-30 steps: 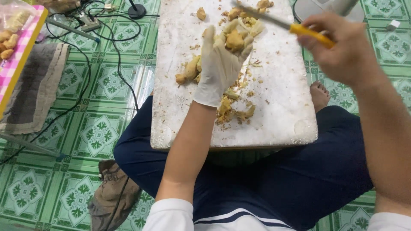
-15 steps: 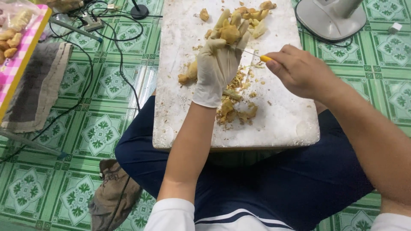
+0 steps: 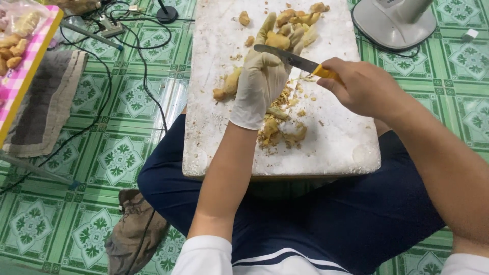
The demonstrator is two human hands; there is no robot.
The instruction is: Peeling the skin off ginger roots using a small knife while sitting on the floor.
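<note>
My left hand, in a thin white glove, grips a knobbly yellow-brown root piece over the white board lying on my lap. My bare right hand holds a knife by its yellow handle; the knife's blade lies across the gloved fingers, pointing left against the root. Peelings and scraps are heaped on the board just below the glove. More root pieces sit at the board's far edge.
A pink checked tray with more roots stands at the far left beside a grey cloth. Black cables cross the green tiled floor. A grey fan base sits at the top right; a brown rag lies by my knee.
My right hand has swung the knife down from the upper right to the gloved hand; the blade now lies across the root. The left hand stayed over the board.
</note>
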